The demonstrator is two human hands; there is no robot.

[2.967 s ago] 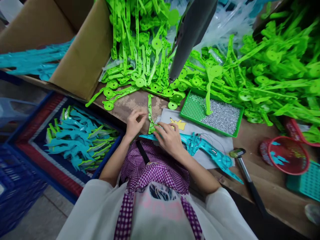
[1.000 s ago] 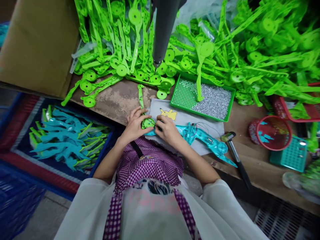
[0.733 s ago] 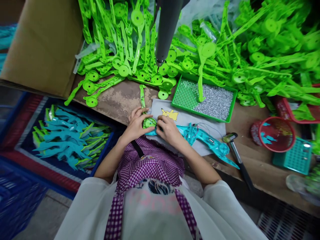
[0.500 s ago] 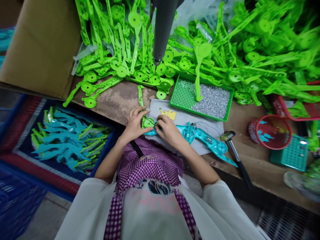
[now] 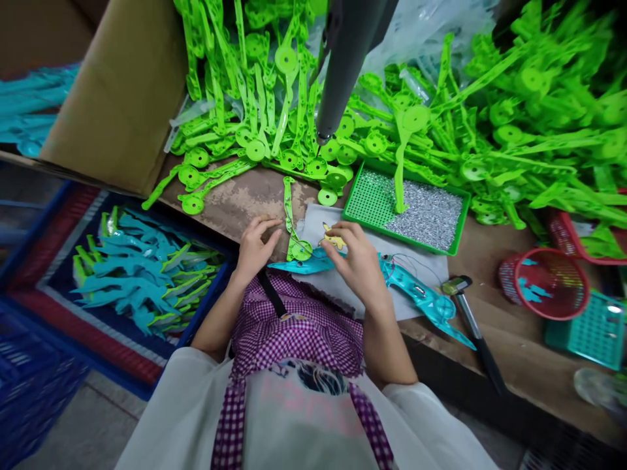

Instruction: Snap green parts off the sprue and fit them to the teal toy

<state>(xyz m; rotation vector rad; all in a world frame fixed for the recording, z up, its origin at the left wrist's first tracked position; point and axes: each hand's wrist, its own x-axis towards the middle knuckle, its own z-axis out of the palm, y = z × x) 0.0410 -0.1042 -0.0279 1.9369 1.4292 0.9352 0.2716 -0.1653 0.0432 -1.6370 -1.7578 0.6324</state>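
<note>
My left hand [image 5: 258,248] hovers with thumb and fingers apart, just left of a lime-green plastic part [image 5: 289,202] whose round end has a thin wire lying along it. Nothing shows in its grasp. My right hand [image 5: 356,258] is raised over a turquoise plastic shell [image 5: 416,287], its fingers bent but spread from the thumb, holding nothing I can see. The shell, with thin wires at its middle, lies on a grey cloth [image 5: 313,222] with a yellow cartoon figure. The green part's round end meets the turquoise shell near its left portion.
A grey power screwdriver [image 5: 337,72] hangs above the bench. Behind it are heaped green parts [image 5: 289,98]. A green tray [image 5: 357,189] holds small screws. A hammer [image 5: 473,326] and red basket [image 5: 543,284] stand right; a blue crate [image 5: 215,281] of parts sits left.
Both hands have drawn back from the green part's round end, the left to the left and the right upward to the right. The camera view has shifted slightly.
</note>
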